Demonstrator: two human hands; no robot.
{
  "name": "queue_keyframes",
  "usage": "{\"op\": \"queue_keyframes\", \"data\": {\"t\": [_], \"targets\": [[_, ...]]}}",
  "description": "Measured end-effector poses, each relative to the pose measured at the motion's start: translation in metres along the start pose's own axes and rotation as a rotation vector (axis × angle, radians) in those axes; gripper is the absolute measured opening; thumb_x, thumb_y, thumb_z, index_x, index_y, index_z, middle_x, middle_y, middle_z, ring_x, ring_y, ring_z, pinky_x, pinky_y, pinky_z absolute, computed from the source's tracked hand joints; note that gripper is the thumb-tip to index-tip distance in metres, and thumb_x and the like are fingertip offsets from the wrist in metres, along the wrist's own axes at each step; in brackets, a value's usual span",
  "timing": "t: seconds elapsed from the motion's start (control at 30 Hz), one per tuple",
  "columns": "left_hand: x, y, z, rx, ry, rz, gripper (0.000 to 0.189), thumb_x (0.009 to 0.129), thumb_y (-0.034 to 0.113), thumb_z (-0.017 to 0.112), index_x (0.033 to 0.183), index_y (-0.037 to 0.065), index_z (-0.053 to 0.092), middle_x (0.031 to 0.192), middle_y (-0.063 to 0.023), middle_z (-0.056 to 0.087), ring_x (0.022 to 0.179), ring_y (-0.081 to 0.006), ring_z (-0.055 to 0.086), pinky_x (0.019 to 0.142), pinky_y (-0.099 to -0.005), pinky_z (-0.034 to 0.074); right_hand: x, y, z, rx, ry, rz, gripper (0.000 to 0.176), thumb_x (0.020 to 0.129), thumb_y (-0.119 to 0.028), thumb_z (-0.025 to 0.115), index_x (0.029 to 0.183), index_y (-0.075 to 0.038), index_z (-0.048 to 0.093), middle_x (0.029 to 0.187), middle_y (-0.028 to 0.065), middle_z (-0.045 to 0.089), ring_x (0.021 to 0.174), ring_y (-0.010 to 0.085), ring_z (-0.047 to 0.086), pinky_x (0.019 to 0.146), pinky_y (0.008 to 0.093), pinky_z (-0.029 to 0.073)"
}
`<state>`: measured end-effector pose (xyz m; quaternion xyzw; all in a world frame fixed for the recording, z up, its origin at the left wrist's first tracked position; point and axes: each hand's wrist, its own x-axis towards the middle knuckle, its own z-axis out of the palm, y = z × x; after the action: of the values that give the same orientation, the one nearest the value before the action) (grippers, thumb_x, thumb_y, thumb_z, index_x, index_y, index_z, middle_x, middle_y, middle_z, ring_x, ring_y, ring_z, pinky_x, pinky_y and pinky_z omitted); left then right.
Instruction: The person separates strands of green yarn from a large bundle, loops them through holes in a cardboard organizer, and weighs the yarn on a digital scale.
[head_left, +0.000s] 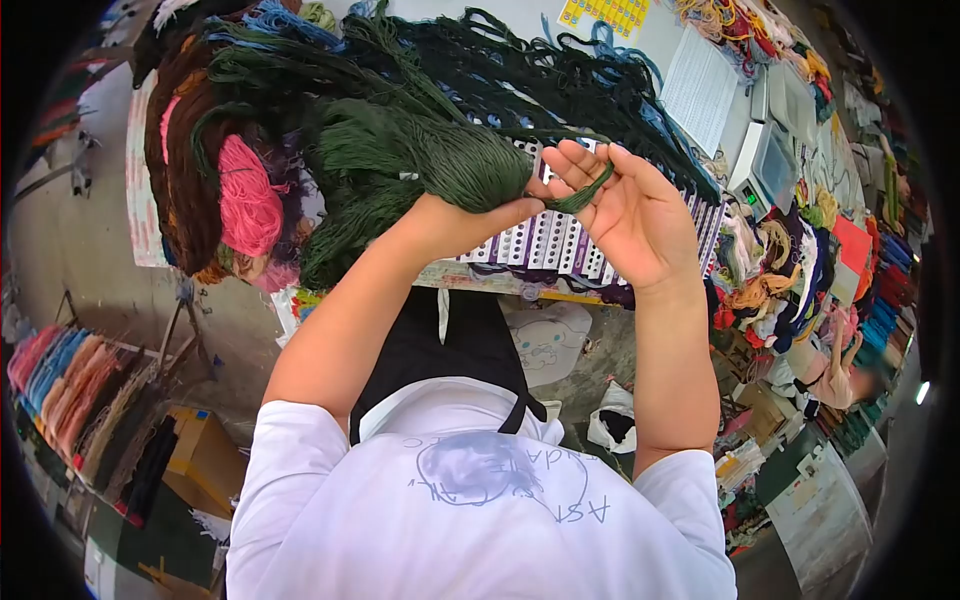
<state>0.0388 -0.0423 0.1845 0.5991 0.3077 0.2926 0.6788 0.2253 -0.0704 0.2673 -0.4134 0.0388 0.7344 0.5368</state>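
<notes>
My left hand (475, 212) is closed around the gathered end of a thick bundle of dark green yarn (445, 150), whose loose strands fan out to the left. A thin length of the same yarn loops from that end across to my right hand (635, 215). The right palm faces up with the fingers curled and partly spread, and the strand lies across them, held near the fingertips. More dark green yarn hanks (540, 80) lie on the table behind. White strips with rows of dark holes (545, 245) lie beneath my hands.
A pink yarn hank (250, 195) and brown hanks (190, 150) hang at the table's left. To the right are a scale (765, 165), a printed sheet (697, 90) and heaped coloured yarn (775, 270). A rack of hanks (85, 400) stands lower left. Another person's arm (838, 365) shows at far right.
</notes>
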Motion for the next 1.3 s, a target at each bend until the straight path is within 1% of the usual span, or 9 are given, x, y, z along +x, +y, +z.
{"op": "queue_keyframes", "data": {"t": [0.27, 0.47, 0.63, 0.8, 0.87, 1.0, 1.1, 1.2, 1.3], "targets": [[-0.012, 0.021, -0.01, -0.199, 0.039, -0.307, 0.009, 0.082, 0.012, 0.067, 0.089, 0.008, 0.069, 0.074, 0.0037, 0.06, 0.063, -0.0043, 0.051, 0.055, -0.0215, 0.043, -0.006, 0.003, 0.002, -0.037, 0.024, -0.004, 0.017, 0.091, -0.012, 0.047, 0.095, 0.002, 0.055, 0.106, 0.0221, 0.059, 0.109, 0.0355, 0.055, 0.087, 0.0453, 0.05], [-0.013, 0.023, -0.011, -0.279, 0.1, -0.238, 0.015, 0.084, 0.017, 0.065, 0.091, 0.003, 0.065, 0.063, 0.0031, 0.052, 0.053, -0.0052, 0.044, 0.048, -0.0192, 0.036, -0.012, 0.004, 0.006, -0.224, 0.032, -0.009, 0.012, 0.092, -0.013, 0.047, 0.094, -0.003, 0.053, 0.102, 0.0196, 0.061, 0.098, 0.034, 0.061, 0.073, 0.0379, 0.054], [-0.006, 0.026, -0.016, -0.186, 0.071, -0.16, 0.013, 0.085, 0.015, 0.064, 0.089, 0.003, 0.064, 0.062, 0.0035, 0.052, 0.053, -0.004, 0.045, 0.049, -0.0187, 0.037, -0.015, 0.007, 0.012, -0.585, 0.074, 0.11, 0.012, 0.091, -0.014, 0.048, 0.091, -0.003, 0.052, 0.089, 0.0154, 0.064, 0.076, 0.0232, 0.066, 0.064, 0.0308, 0.053], [0.002, 0.012, -0.015, -0.135, -0.005, -0.174, 0.012, 0.085, 0.014, 0.062, 0.09, 0.003, 0.064, 0.067, 0.0037, 0.053, 0.056, -0.0032, 0.046, 0.049, -0.0184, 0.038, -0.018, 0.005, 0.0, -0.742, -0.052, 0.35, 0.017, 0.087, -0.021, 0.057, 0.087, -0.004, 0.06, 0.064, 0.0025, 0.055, 0.051, 0.0073, 0.043, 0.046, 0.022, 0.033], [-0.001, 0.011, -0.027, -0.371, -0.002, -0.238, 0.014, 0.086, 0.012, 0.059, 0.093, 0.0, 0.063, 0.068, 0.0008, 0.054, 0.058, -0.0057, 0.048, 0.052, -0.0207, 0.04, -0.031, -0.015, -0.014, -1.292, -0.162, 0.385, 0.018, 0.085, -0.022, 0.061, 0.085, -0.005, 0.063, 0.062, -0.0027, 0.049, 0.054, 0.0054, 0.041, 0.046, 0.0225, 0.031], [-0.028, 0.005, -0.107, -0.989, 0.285, -0.26, 0.013, 0.091, 0.014, 0.05, 0.094, 0.001, 0.053, 0.066, 0.0037, 0.036, 0.053, -0.0037, 0.035, 0.048, -0.018, 0.031, -0.107, -0.096, -0.087, -1.036, 0.304, 0.094, 0.013, 0.084, -0.017, 0.061, 0.085, -0.005, 0.063, 0.062, -0.0074, 0.042, 0.052, 0.0038, 0.033, 0.048, 0.0209, 0.025], [-0.064, 0.007, -0.176, -1.319, 0.243, 0.002, 0.013, 0.095, 0.01, 0.042, 0.095, 0.001, 0.051, 0.071, 0.0014, 0.04, 0.059, -0.0053, 0.04, 0.058, -0.0207, 0.035, -0.202, -0.161, -0.152, -0.666, 0.675, -0.384, 0.008, 0.088, -0.01, 0.056, 0.089, -0.004, 0.059, 0.063, -0.0069, 0.042, 0.05, 0.0052, 0.035, 0.077, 0.0292, 0.046], [-0.084, 0.01, -0.207, -1.323, 0.304, 0.091, 0.015, 0.094, 0.011, 0.043, 0.101, 0.001, 0.053, 0.074, 0.0005, 0.042, 0.061, -0.006, 0.042, 0.061, -0.022, 0.036, -0.322, -0.226, -0.232, -0.531, 0.775, -0.792, 0.012, 0.091, -0.014, 0.054, 0.093, -0.003, 0.058, 0.054, -0.0074, 0.033, 0.047, 0.0042, 0.032, 0.07, 0.0258, 0.043], [-0.062, 0.008, -0.18, -1.327, 0.25, 0.058, 0.016, 0.093, 0.011, 0.046, 0.102, 0.001, 0.055, 0.075, 0.0007, 0.042, 0.062, -0.0062, 0.043, 0.062, -0.0216, 0.037, -0.315, -0.197, -0.195, -0.63, 1.154, -1.043, 0.021, 0.093, -0.019, 0.049, 0.095, 0.0, 0.059, 0.056, -0.0067, 0.027, 0.048, 0.0043, 0.028, 0.054, 0.0213, 0.035]]}}
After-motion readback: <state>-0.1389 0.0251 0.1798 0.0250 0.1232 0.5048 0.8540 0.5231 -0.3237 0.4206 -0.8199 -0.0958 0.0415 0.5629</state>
